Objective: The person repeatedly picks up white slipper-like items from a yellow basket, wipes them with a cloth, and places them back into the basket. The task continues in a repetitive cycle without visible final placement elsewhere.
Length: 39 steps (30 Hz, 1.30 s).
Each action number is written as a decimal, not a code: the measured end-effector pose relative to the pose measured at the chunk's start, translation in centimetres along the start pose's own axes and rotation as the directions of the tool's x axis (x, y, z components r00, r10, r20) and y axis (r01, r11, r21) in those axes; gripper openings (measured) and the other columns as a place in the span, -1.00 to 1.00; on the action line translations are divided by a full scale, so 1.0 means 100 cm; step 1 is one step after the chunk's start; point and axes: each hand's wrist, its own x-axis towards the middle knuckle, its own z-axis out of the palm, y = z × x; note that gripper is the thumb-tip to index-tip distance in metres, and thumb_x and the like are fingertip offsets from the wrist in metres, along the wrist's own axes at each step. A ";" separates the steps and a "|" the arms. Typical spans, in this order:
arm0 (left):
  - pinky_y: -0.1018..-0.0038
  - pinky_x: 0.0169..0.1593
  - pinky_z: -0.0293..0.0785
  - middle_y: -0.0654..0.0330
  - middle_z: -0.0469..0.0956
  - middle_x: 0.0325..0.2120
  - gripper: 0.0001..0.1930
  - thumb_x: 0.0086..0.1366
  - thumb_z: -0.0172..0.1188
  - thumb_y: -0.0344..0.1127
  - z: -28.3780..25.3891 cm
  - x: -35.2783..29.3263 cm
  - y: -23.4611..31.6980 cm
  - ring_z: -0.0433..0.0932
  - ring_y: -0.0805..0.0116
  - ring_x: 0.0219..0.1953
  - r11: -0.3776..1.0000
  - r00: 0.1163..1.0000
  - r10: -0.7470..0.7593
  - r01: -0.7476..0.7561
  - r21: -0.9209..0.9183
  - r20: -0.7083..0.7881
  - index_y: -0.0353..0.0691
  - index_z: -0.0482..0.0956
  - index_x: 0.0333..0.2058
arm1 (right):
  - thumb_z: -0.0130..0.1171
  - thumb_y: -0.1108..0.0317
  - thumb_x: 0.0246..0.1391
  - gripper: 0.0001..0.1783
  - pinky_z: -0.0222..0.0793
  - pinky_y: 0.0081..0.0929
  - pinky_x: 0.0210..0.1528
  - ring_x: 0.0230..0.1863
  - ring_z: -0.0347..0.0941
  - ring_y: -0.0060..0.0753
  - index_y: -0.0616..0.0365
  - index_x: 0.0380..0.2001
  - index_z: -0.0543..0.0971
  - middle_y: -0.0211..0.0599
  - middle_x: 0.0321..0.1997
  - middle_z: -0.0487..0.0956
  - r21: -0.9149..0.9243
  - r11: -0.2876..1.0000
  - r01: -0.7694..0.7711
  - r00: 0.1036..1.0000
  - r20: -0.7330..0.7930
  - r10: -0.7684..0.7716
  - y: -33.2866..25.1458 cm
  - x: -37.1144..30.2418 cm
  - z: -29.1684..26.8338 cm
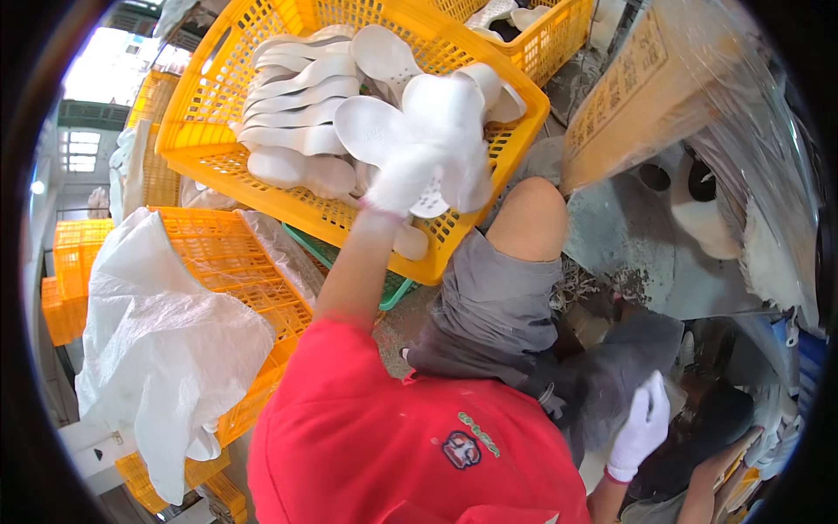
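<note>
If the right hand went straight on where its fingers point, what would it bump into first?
Ahead of the right hand, probably the dark grey shorts, though depth is unclear.

gloved left hand (415, 175) holds white pieces (445, 100) over yellow basket (236, 188)

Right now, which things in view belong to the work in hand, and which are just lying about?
In the work:
left hand, blurred, at the white pieces
yellow basket holding those pieces

Apparently just lying about:
white sheet, draped at the left
orange crate beside that sheet
cardboard box, upper right
</note>
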 end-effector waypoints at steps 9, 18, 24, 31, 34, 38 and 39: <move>0.22 0.30 0.57 0.08 0.65 0.16 -0.49 0.56 0.25 -0.21 0.100 -0.087 -0.006 0.66 0.10 0.19 0.699 0.992 -0.117 0.110 -0.706 0.038 -0.27 0.47 0.37 | 0.40 -0.02 0.41 0.20 0.69 0.01 0.20 0.43 0.46 -0.09 0.11 0.77 -0.14 -0.13 0.52 0.38 0.793 0.231 -0.564 0.821 0.567 0.059 -0.100 0.025 0.050; 0.24 0.26 0.59 0.19 0.71 0.07 -0.52 0.53 0.36 -0.32 0.259 -0.105 -0.064 0.70 0.16 0.09 0.623 0.827 -0.430 0.562 -0.544 0.361 -0.26 0.48 0.32 | 0.39 0.39 0.37 -0.45 0.61 -0.30 0.24 0.18 0.72 -0.23 0.42 0.33 0.58 -0.06 0.24 0.72 0.660 0.670 -0.339 0.927 0.115 0.356 -0.077 0.005 -0.004; 0.22 0.22 0.64 0.18 0.73 0.07 -0.59 0.64 0.25 -0.19 0.370 -0.053 -0.130 0.69 0.22 0.10 0.889 0.813 -0.164 0.368 -0.274 0.558 -0.31 0.56 0.29 | 0.27 0.49 0.44 -0.42 0.47 -0.34 0.39 0.34 0.58 -0.26 0.35 0.46 0.48 -0.10 0.35 0.66 0.460 0.877 -0.138 0.904 -0.303 0.301 -0.080 0.042 -0.016; 0.29 0.21 0.62 0.12 0.76 0.05 -0.44 0.57 0.24 0.11 0.372 0.088 -0.114 0.72 0.24 0.06 0.917 0.851 -0.192 -0.022 0.398 0.489 -0.30 0.66 0.21 | 0.27 0.31 0.36 -0.55 0.63 -0.08 0.18 0.15 0.68 0.31 0.20 0.25 0.63 0.13 0.16 0.72 -0.038 0.957 0.286 0.934 -0.212 -0.288 -0.051 0.184 0.004; 0.29 0.17 0.65 0.05 0.77 0.03 -0.21 0.39 0.35 0.30 0.302 0.093 -0.086 0.74 0.19 0.04 0.438 0.865 -0.254 -0.297 0.849 0.434 -0.41 0.66 0.19 | 0.27 0.28 0.32 -0.72 0.66 0.03 0.04 0.01 0.72 0.28 0.22 -0.04 0.74 0.11 0.02 0.75 -0.354 0.874 0.332 0.915 -0.105 -0.390 -0.042 0.224 0.009; 0.35 0.06 0.68 0.06 0.77 -0.06 -0.08 0.28 0.47 0.37 0.282 0.037 -0.070 0.74 0.25 -0.02 0.733 0.768 -0.321 -0.169 0.659 0.555 -0.48 0.65 0.20 | 0.34 0.29 0.31 -0.80 0.67 -0.12 -0.02 -0.09 0.75 0.12 0.21 -0.18 0.77 0.06 -0.09 0.79 -0.272 0.858 0.436 0.886 -0.038 -0.462 -0.044 0.232 0.007; 0.40 -0.01 0.66 0.14 0.74 -0.13 -0.18 0.35 0.49 0.25 0.291 0.021 -0.071 0.71 0.36 -0.08 0.851 0.742 -0.310 -0.062 0.521 0.595 -0.45 0.63 0.22 | 0.37 0.28 0.30 -0.76 0.66 -0.15 0.03 -0.05 0.75 0.08 0.23 -0.12 0.75 0.06 -0.06 0.79 -0.126 0.919 0.374 0.925 -0.023 -0.380 -0.047 0.226 0.007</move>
